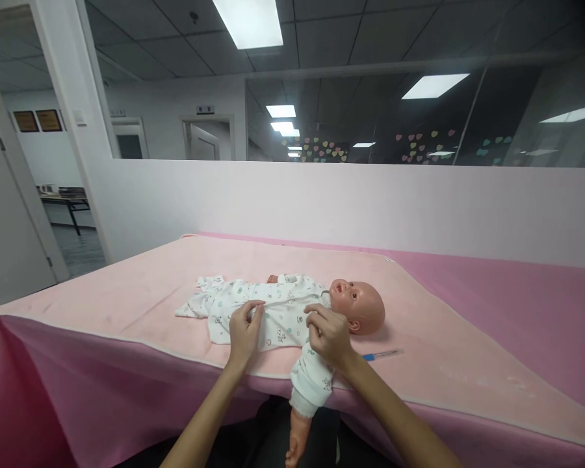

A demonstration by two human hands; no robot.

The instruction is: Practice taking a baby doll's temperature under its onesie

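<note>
A baby doll lies on its back, head to the right, in a white top and trousers with small green and grey prints. One doll arm hangs over the near table edge, its sleeve reaching partway down. At the waist of the top, my left hand is closed, thumb and forefinger pinching the cloth. My right hand is curled closed at the chest near the collar, with its fingertips on the cloth there. Just right of my right wrist lies a slim, clear stick with a blue end.
A pale pink blanket covers the table over a darker pink cloth, which drapes down in front. Behind the table stands a low white wall with glass above. A door is at the left.
</note>
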